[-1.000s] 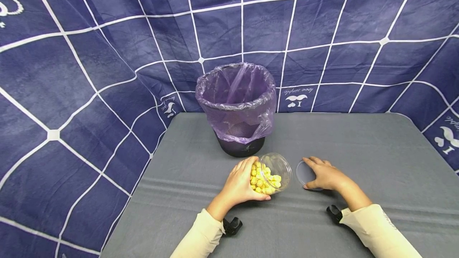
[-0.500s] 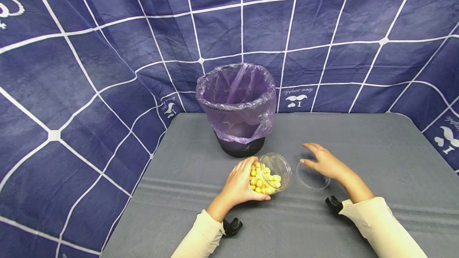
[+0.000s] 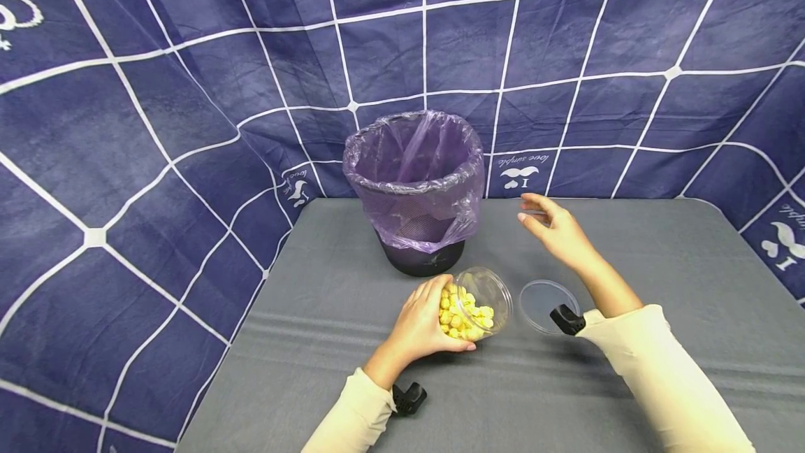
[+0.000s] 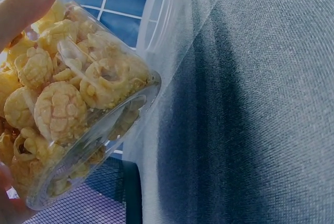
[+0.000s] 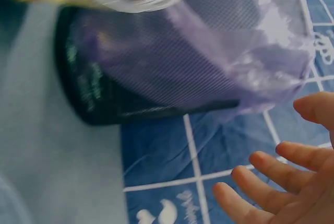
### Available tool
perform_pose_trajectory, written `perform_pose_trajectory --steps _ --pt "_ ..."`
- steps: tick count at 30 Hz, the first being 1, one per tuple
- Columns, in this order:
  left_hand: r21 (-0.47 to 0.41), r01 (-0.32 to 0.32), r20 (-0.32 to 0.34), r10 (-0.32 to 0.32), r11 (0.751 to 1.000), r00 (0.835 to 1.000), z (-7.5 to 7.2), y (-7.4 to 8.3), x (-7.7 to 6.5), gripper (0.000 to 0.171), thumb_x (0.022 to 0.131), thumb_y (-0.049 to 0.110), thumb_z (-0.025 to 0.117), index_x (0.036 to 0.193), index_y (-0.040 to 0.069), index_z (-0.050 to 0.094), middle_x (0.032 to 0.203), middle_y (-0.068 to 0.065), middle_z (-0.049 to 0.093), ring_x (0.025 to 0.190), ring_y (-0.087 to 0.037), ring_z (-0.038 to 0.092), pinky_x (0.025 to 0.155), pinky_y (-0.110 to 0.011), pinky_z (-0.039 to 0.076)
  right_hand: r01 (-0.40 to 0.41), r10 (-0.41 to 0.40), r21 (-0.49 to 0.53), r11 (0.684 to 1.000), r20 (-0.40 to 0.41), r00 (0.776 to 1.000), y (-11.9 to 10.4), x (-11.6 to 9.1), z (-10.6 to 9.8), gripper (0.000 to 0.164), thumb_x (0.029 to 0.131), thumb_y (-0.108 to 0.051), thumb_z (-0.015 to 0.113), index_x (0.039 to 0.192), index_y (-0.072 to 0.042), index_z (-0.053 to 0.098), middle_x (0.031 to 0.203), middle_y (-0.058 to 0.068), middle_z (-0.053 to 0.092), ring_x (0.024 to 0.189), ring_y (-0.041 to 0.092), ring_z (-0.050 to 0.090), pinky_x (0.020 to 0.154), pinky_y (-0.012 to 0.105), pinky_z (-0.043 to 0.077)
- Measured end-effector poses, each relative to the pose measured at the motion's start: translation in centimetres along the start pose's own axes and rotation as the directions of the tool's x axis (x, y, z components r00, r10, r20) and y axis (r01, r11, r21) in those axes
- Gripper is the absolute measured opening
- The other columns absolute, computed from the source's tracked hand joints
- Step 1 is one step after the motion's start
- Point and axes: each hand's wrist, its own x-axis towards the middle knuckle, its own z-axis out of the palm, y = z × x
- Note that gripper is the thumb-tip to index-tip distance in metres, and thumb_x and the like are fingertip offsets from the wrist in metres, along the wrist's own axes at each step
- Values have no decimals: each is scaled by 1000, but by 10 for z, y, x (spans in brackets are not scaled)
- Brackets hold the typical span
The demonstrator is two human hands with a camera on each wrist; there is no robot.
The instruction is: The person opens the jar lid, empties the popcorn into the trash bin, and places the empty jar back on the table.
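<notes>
My left hand (image 3: 420, 324) grips a clear plastic jar (image 3: 493, 292) from its left side, thumb below and fingers over the top. The jar tilts with its open mouth toward the right. Round yellow popcorn (image 4: 61, 110) fills its lower part, seen close up in the left wrist view. My right hand (image 3: 562, 233) is raised, fingers spread and slightly bent, holding nothing, to the right of the purple-lined bin. A clear round lid (image 3: 541, 299) lies flat on the grey table, below my right forearm and partly covered by the wrist camera.
A black mesh trash bin (image 3: 434, 257) stands behind the jar. Its purple bag (image 3: 418, 212) is folded over the rim, and the top is uncovered. Blue curtains (image 3: 566, 33) with white lines enclose the back and left of the grey table (image 3: 302, 299).
My right hand has let go of the lid and moved up and away from it, to beside the bin. The lid stays on the table. My left hand and the jar keep their place.
</notes>
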Motion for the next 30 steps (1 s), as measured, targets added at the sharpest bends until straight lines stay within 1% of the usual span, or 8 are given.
perform_pose_trajectory --steps 3,5,8,11,20,24,30 --pt "3 1 -5 -1 1000 1000 1 -1 -1 105 44 60 78 126 6 40 118 -5 49 113 -18 45 92 -34 37 -22 22 87 996 5 1000 -14 13 -1 44 92 -17 49 130 3 39 119 23 51 102 31 53 76 26 48" --pt "5 0 -9 0 1000 1000 1 -1 -3 105 45 60 78 126 6 39 119 -5 49 113 -18 45 92 -34 38 -44 43 152 987 13 999 -23 20 0 45 93 -18 48 131 3 38 121 24 49 102 28 53 74 23 49" --pt "0 6 -10 -6 1000 1000 2 -1 -5 104 44 60 78 125 6 40 118 -4 49 112 -18 45 91 -34 38 -68 65 230 971 20 998 -33 30 1 46 93 -18 48 132 4 37 123 23 46 105 28 50 76 28 49" --pt "-7 10 -10 -10 1000 1000 3 -1 -5 104 44 60 78 125 7 40 118 -4 49 112 -18 45 91 -34 39 -78 76 285 955 20 997 -41 38 2 46 93 -17 47 132 4 35 123 24 45 106 29 50 78 33 49" --pt "-22 23 -6 -24 999 1000 3 1 -6 105 44 60 78 126 7 40 119 -5 49 112 -18 45 91 -34 39 -110 106 390 914 32 994 -59 59 8 49 93 -16 47 134 5 29 127 27 39 108 36 46 78 33 49" --pt "-19 12 -14 -12 1000 1000 4 1 -5 105 44 60 78 126 7 40 119 -5 49 112 -18 46 91 -34 39 -143 136 415 898 47 990 -68 68 14 52 93 -15 48 136 3 27 130 26 37 110 37 45 79 36 48" --pt "-20 9 -14 -10 1000 1000 4 2 -4 105 43 59 79 126 6 40 119 -5 49 111 -19 46 90 -35 39 -184 164 398 899 84 983 -72 78 22 61 90 -17 52 140 0 21 136 26 29 117 36 41 81 41 46"
